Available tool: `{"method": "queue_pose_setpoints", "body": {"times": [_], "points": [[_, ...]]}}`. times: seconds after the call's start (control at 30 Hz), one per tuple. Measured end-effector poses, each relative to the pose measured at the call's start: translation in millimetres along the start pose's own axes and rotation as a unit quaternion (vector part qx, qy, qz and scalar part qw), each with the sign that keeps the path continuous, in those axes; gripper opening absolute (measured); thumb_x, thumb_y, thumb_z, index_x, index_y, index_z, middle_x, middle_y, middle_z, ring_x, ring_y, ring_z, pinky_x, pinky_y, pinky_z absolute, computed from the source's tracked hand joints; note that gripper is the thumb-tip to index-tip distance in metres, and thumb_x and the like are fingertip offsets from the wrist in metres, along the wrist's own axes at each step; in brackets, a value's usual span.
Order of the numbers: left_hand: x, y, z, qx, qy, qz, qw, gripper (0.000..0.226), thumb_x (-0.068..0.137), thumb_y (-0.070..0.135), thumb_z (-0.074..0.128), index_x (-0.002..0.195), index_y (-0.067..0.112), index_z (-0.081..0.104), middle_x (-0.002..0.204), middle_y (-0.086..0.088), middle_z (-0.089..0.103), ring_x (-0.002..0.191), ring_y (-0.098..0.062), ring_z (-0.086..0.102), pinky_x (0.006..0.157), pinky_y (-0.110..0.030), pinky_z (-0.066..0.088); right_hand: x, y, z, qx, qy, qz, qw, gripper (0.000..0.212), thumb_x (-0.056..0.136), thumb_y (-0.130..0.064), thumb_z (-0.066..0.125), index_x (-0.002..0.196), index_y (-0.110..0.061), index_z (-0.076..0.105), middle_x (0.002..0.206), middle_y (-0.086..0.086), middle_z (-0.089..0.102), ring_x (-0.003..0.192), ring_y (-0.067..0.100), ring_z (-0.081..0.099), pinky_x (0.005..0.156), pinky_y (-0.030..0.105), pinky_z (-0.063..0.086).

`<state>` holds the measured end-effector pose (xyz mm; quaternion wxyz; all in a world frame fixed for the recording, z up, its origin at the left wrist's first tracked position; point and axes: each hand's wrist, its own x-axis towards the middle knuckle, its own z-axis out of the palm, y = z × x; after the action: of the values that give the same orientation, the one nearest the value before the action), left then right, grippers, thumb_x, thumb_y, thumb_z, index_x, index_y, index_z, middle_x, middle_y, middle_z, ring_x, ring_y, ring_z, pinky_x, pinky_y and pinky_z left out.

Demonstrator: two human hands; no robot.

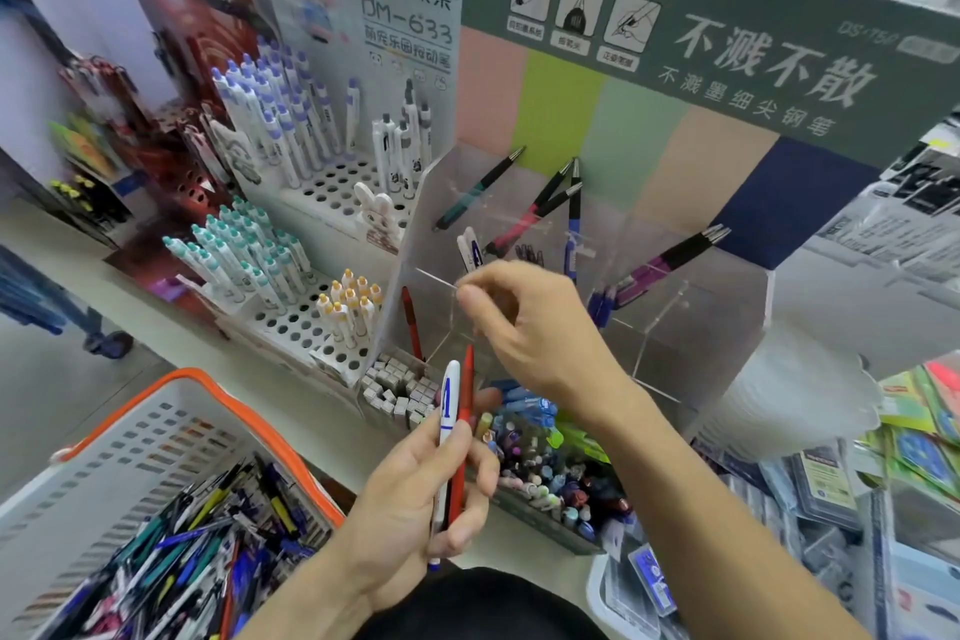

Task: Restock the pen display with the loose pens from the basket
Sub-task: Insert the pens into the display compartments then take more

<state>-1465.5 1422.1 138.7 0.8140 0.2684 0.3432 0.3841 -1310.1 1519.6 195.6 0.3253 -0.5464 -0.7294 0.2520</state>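
Nearest, low at left, sits the white slotted plastic basket with an orange rim [171,382], heaped with loose pens. Beyond it stands the clear acrylic compartmented pen display [675,322], mostly bare, with a few pens leaning inside. My left hand [415,499] grips two pens upright: a white pen with blue print [448,411] and a red pen [464,426]. My right hand [530,322] hovers at the display's front divider, fingers [470,296] pinched together; whether they hold anything, I cannot tell. Crowded together, the two pens could slip and drop among the refills below.
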Motion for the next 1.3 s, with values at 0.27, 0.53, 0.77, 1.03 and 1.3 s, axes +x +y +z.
{"method": "queue_pose_setpoints", "body": {"times": [0.27, 0.53, 0.77, 1.03, 1.3], "points": [[5.3, -2.5, -3.7, 0.004, -0.056, -0.034, 0.998, 0.035, 0.098, 0.041, 0.059, 0.096, 0.006, 0.067, 0.089, -0.026, 0.042, 0.048, -0.024, 0.016, 0.038, -0.023, 0.024, -41.0, 21.3, -2.1, 0.22, -0.108, 0.149, 0.958, 0.009, 0.097, -0.016, 0.069, 0.106, -0.015, 0.073, 0.084, 0.003, 0.076, 0.07, 0.015, 0.07, 0.072, 0.032, 0.061], [13.3, 0.1, -4.5, -0.004, 0.071, -0.054, 0.996, 0.033, 0.103, 0.026, 0.047, 0.113, -0.003, 0.059, 0.074, -0.019, 0.056, 0.038, -0.021, 0.041, 0.031, -0.017, 0.024, -40.4, 23.4, -14.1, 0.3, 0.085, 0.169, 0.935, 0.012, 0.089, -0.006, 0.078, 0.093, -0.008, 0.066, 0.08, 0.012, 0.077, 0.068, 0.024, 0.075, 0.063, 0.033, 0.058], [13.6, -5.6, -14.4, -0.01, 0.131, -0.073, 0.989, 0.024, 0.101, 0.028, 0.05, 0.107, 0.005, 0.054, 0.064, -0.005, 0.044, 0.039, -0.011, 0.027, 0.039, -0.022, 0.009, 4.1, 0.2, 24.0, 0.073, 0.304, -0.225, 0.923, 0.013, 0.087, 0.002, 0.078, 0.099, 0.002, 0.072, 0.092, 0.007, 0.074, 0.078, 0.019, 0.072, 0.07, 0.033, 0.061], [5.2, 6.8, -21.1, -0.022, 0.167, -0.006, 0.986, 0.035, 0.105, 0.026, 0.042, 0.118, 0.0, 0.063, 0.072, -0.009, 0.052, 0.051, -0.017, 0.035, 0.044, -0.028, 0.015, 31.8, 43.1, 96.5, -0.118, 0.067, -0.14, 0.981, 0.016, 0.097, -0.023, 0.064, 0.095, -0.007, 0.067, 0.08, 0.01, 0.067, 0.07, 0.035, 0.065, 0.06, 0.048, 0.054], [6.2, 14.2, -18.1, 0.101, 0.151, 0.078, 0.98, 0.024, 0.097, 0.033, 0.052, 0.088, 0.025, 0.073, 0.074, -0.009, 0.054, 0.047, -0.015, 0.038, 0.036, -0.02, 0.024, -0.7, 10.4, 59.5, 0.146, -0.041, 0.086, 0.985, 0.031, 0.109, -0.026, 0.046, 0.119, -0.009, 0.07, 0.097, 0.012, 0.075, 0.075, 0.009, 0.07, 0.064, 0.016, 0.054]]}}
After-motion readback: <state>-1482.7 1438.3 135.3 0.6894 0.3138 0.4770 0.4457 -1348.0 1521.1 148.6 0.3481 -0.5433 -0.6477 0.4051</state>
